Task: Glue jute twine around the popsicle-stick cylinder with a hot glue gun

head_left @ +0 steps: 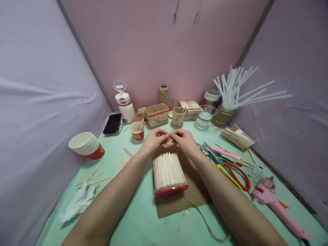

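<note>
My left hand (157,138) and my right hand (181,139) meet above the far edge of a brown cardboard sheet (194,181). Both are closed in a pinch, fingertips nearly touching. Whatever lies between the fingertips is too small to make out. Small pale wood bits (169,142) show just below them. Nearer me, a craft piece of upright pointed wooden sticks (167,169) lies on the cardboard, apart from both hands. Twine edges its red base (171,191), and a loose twine tail (202,217) runs to the right.
Scissors (228,167) and a pink glue gun (279,208) lie right. Stacked paper cups (85,145), loose sticks (97,179) and crumpled tissue (78,203) are left. Along the back stand a white bottle (126,109), a basket (157,118), a water cup (204,119) and glue sticks (233,87).
</note>
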The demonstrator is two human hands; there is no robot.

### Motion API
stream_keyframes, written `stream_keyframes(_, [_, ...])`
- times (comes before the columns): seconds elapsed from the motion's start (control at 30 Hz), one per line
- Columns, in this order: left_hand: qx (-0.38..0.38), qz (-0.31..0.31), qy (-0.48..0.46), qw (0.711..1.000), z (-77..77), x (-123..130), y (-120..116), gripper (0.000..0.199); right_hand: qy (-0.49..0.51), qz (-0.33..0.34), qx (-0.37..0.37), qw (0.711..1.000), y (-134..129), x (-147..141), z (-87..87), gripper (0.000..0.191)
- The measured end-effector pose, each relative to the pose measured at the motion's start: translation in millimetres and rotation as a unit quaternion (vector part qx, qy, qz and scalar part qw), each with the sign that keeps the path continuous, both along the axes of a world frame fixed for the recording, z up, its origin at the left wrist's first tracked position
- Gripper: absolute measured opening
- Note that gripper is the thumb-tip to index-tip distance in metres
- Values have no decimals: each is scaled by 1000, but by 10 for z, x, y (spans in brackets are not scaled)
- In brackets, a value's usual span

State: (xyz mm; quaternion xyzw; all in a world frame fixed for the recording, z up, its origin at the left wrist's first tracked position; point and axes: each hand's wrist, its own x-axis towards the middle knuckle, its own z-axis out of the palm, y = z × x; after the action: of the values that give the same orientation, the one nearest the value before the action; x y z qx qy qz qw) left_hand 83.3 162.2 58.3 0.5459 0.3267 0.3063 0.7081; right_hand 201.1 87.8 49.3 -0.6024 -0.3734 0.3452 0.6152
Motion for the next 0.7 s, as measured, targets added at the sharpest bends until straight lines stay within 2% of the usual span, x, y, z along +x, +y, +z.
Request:
stream_keyframes(0.1, [-18,-10,-8,1000,19,-8,-2,23,101,-11,10,995,17,23,-17,20])
stream_keyframes(0.2, [-40,-1,-11,999,48,-16,-4,23,161,-17,13,987,22,27,0,22])
stream_keyframes(0.37, [-23,11,4,1000,70,-21,-11,20,187,-20,2,982,29,21,-4,23])
stream_keyframes(0.57, [-3,16,5,1000,78,-29,-18,22,237,11,-21,971,24,-40,-11,26])
stream_keyframes(0.7, [7,26,-2,1000,85,-28,-18,21,230,12,-15,973,20,-79,0,23])
